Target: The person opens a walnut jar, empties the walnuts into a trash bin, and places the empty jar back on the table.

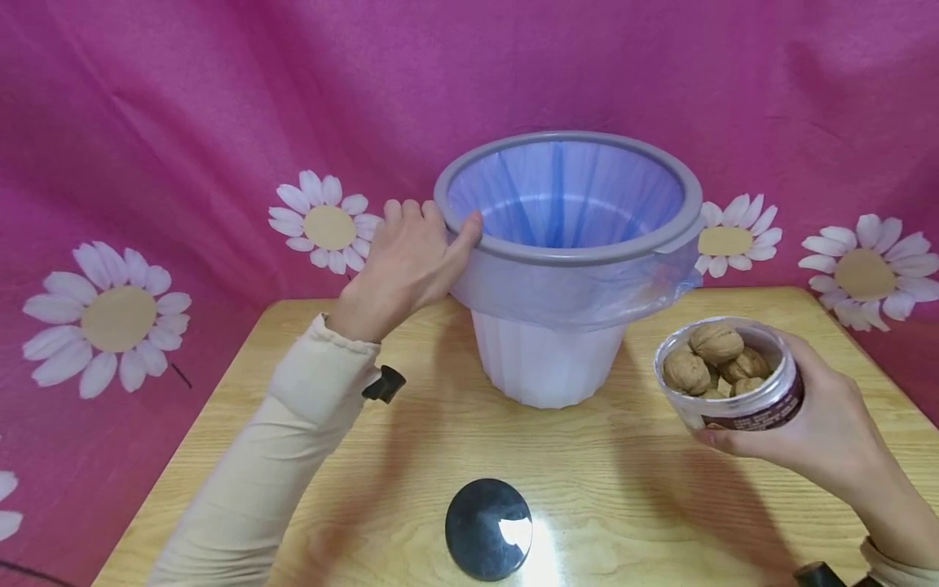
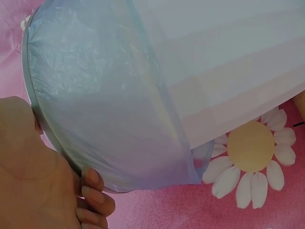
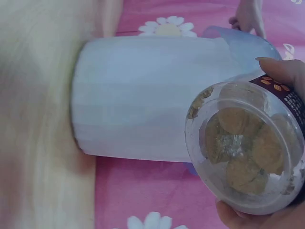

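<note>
A white trash bin (image 1: 546, 359) with a grey rim stands on the table, lined with a translucent blue bag (image 1: 557, 285) folded down over its outside. My left hand (image 1: 411, 257) grips the rim at its left side, thumb over the edge. In the left wrist view, the fingers (image 2: 97, 198) curl at the rim beside the bag. My right hand (image 1: 829, 416) holds a clear plastic jar (image 1: 788, 399) with a dark label, to the right of the bin and below its rim. Several walnuts (image 1: 716, 342) lie in the lidless jar; its base faces the right wrist view.
A round black lid (image 1: 488, 530) lies near the front of the wooden table (image 1: 381, 481). Behind and beside the table hangs a pink cloth (image 1: 220, 106) with white daisies. The bin stands towards the back of the table, close to the cloth.
</note>
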Motion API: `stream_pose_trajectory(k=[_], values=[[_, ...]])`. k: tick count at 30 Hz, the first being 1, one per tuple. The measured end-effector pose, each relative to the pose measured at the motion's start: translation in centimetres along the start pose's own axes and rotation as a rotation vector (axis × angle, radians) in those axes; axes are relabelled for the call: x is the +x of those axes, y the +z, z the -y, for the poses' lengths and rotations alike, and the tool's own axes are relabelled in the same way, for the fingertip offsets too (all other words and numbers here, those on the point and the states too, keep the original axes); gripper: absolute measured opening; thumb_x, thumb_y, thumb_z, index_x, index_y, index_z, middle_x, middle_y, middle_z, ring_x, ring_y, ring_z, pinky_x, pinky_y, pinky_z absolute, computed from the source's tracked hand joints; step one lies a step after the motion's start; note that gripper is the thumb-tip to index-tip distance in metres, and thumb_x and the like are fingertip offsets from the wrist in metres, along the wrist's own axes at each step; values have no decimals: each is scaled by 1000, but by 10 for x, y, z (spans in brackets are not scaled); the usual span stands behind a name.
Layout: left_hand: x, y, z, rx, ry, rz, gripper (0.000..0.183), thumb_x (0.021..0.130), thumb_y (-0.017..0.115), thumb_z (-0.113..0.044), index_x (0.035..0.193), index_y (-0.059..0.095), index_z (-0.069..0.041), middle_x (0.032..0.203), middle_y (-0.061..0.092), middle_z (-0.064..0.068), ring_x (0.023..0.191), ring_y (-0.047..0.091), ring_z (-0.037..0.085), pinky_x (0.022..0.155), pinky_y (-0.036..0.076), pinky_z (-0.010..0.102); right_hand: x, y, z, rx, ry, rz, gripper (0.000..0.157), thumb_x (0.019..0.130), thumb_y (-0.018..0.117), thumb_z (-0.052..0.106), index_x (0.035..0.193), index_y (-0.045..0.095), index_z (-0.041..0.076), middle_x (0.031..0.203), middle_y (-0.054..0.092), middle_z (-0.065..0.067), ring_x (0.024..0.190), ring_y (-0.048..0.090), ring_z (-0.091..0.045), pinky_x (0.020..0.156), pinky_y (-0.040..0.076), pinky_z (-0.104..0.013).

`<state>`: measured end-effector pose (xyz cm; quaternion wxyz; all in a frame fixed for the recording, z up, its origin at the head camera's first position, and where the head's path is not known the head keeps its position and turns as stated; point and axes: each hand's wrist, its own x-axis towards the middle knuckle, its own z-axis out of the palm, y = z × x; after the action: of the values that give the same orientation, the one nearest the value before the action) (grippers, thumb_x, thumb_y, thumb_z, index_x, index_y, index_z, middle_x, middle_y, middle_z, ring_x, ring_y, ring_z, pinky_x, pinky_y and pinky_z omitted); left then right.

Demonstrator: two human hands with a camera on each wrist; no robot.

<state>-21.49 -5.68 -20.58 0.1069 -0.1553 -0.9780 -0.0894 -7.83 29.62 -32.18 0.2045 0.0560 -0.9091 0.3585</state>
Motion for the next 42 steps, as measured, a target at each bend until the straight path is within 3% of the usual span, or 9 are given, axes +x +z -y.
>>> stream_pose_trajectory(k=[6,14,17,23,31,36,39,42], values=[[0,-1,1,-7,-2,3,63,99,24,-51,104,49,7,97,47,19,99,39,34,89,34,42,11,-12,9,15,-26,-43,108,37,98,11,134,53,18,106,52,25,95,45,6,76,28,-6],[0,-3,-3,-30,-19,10,56,97,25,-48,96,48,3,94,45,16,95,38,32,86,36,42,24,-30,19,-19,84,-89,109,41,98,13,138,51,29,103,49,28,93,43,8,74,27,-6],[0,-4,-4,-48,-33,3,53,96,27,-47,92,47,2,92,46,16,94,38,31,85,36,42,31,-34,27,50,89,-102,109,43,96,4,138,51,29,107,52,24,97,45,4,76,30,-3],[3,-5,-7,-43,-20,-14,52,95,27,-46,89,48,1,88,47,15,91,39,31,81,38,42,40,-36,39,228,2,-160,109,39,86,-21,135,54,19,113,57,14,102,51,-2,80,37,-5],[2,-5,-8,-16,-40,-28,56,95,27,-48,89,50,3,92,51,19,94,43,34,83,40,44,56,-43,60,203,-61,-186,103,39,90,-14,133,57,16,112,60,10,103,53,-3,83,37,-5],[2,-4,-9,-19,-40,-19,55,95,27,-48,89,49,2,92,51,19,94,43,35,83,41,44,66,-51,72,148,-34,-152,104,43,94,-5,135,54,22,116,59,9,102,53,-1,81,38,-3],[2,-4,-9,-17,-48,-17,55,95,27,-48,89,49,2,92,50,18,96,43,35,84,40,44,78,-54,61,104,-44,-147,105,42,96,2,135,54,25,119,60,4,102,55,-3,82,39,-4],[3,-4,-10,-11,-54,-28,55,95,28,-48,91,49,3,94,52,20,97,43,35,85,41,45,101,-58,25,56,-87,-185,110,35,99,9,134,54,27,124,60,1,107,57,-5,87,40,-8]])
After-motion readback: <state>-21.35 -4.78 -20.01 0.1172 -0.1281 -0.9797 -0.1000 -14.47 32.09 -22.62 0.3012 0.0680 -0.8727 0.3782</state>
